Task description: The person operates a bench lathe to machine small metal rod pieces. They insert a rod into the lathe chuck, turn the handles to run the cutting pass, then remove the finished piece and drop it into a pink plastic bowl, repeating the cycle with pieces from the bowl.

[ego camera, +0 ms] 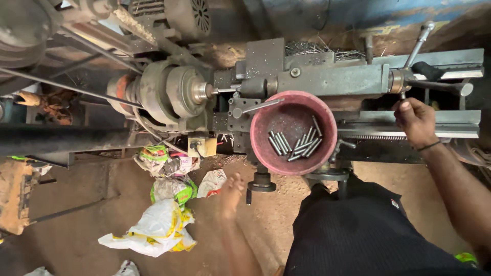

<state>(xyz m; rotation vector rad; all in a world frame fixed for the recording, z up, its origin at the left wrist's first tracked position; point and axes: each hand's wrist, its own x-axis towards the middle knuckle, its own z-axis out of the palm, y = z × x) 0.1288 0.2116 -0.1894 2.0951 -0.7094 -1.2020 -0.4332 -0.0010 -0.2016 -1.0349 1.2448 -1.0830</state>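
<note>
At the far left, floor: crumpled plastic bags (162, 225) lie on brown dirt.
Chuck (176, 91): sits on the lathe (327, 79), left of the bowl.
Red bowl (293, 132): rests on the lathe, holding short metal rods (296, 144).
Right hand (417, 121): fingers curled around a handwheel spoke (434, 84) at the tailstock end.
Left hand: out of sight.

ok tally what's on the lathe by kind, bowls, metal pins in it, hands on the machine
red bowl: 1
metal pins in the bowl: about 12, they overlap so the count is rough
right hand on the handle end of the lathe: 1
total: about 14
</note>
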